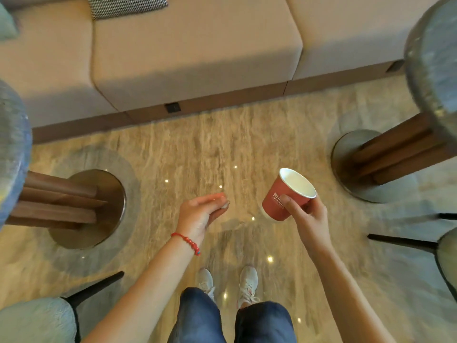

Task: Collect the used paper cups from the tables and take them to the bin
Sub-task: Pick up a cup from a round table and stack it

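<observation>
A red paper cup point(284, 194) with a white inside and white lettering is held tilted over the floor. My right hand point(308, 214) grips it from below, thumb across its side. My left hand point(202, 214) hangs in the air to the left of the cup, apart from it, fingers stretched forward and holding nothing. A red bead bracelet sits on my left wrist. No bin is in view.
Two round stone-topped tables flank me: one at the left edge point(12, 149) and one at the upper right point(435, 60), each on a wooden pedestal with a round metal base. A beige sofa point(197, 58) runs along the far side. Chairs with dark legs point(400, 240) stand at both lower corners.
</observation>
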`<action>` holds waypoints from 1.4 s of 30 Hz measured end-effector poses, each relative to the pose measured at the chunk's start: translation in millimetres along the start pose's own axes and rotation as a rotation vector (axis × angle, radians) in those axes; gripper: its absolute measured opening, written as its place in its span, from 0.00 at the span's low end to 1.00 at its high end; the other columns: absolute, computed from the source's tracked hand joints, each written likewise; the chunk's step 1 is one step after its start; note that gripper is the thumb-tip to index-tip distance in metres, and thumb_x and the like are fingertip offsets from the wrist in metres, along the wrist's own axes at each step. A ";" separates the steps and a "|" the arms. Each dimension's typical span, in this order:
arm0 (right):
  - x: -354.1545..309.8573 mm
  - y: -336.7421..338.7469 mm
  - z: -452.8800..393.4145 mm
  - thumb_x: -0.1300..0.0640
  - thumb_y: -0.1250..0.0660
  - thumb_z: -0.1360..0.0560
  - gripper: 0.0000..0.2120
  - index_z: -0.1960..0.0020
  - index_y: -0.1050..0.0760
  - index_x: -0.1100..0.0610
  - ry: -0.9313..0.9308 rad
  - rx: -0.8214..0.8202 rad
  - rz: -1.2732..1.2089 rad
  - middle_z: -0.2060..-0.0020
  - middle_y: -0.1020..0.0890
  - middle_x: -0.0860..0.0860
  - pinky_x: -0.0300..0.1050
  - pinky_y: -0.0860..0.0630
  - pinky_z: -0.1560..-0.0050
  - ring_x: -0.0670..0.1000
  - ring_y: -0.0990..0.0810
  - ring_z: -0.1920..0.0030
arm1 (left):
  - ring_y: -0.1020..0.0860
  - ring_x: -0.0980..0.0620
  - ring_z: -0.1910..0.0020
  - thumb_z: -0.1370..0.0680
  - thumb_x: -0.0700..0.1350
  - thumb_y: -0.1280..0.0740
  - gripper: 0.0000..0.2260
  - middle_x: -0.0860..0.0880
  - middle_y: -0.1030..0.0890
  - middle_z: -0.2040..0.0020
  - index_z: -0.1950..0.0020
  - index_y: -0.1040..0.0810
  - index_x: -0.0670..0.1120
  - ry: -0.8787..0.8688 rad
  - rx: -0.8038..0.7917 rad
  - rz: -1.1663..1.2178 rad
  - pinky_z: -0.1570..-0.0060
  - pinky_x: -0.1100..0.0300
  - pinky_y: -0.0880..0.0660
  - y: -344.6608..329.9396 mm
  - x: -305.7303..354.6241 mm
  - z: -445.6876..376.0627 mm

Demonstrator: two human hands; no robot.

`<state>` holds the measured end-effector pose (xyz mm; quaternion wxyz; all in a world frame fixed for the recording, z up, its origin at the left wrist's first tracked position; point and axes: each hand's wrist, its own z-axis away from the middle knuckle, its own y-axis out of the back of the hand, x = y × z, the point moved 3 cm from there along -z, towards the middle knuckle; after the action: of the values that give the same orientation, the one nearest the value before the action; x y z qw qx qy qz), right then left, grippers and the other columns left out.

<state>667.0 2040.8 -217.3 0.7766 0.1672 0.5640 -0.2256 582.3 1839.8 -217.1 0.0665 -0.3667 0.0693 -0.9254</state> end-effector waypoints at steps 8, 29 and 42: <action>-44.4 56.6 15.2 0.61 0.28 0.31 0.17 0.46 0.27 0.47 0.054 0.103 -0.030 0.52 0.19 0.45 0.31 0.24 0.59 0.37 0.20 0.55 | 0.17 0.53 0.65 0.31 0.30 0.30 0.06 0.45 0.16 0.67 0.55 0.20 0.34 -0.081 -0.101 0.010 0.60 0.64 0.20 -65.2 19.0 38.4; -88.8 100.0 -75.4 0.65 0.28 0.31 0.21 0.43 0.29 0.51 0.087 0.715 -0.176 0.51 0.20 0.46 0.30 0.24 0.60 0.40 0.20 0.54 | 0.16 0.51 0.62 0.31 0.30 0.30 0.05 0.44 0.15 0.63 0.57 0.19 0.36 -0.031 -0.502 -0.348 0.62 0.66 0.21 -252.4 115.1 -70.9; -101.2 200.3 -101.9 0.52 0.23 0.39 0.32 0.37 0.30 0.53 0.090 1.010 -0.188 0.48 0.21 0.46 0.30 0.25 0.59 0.44 0.22 0.49 | 0.17 0.56 0.66 0.29 0.29 0.32 0.05 0.47 0.16 0.68 0.60 0.20 0.37 0.047 -0.761 -0.554 0.63 0.67 0.21 -421.2 72.7 -79.9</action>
<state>666.8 2278.2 -151.4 0.5504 0.4795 0.4302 -0.5310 444.4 2246.9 -151.5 -0.3238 -0.3488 0.3046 -0.8251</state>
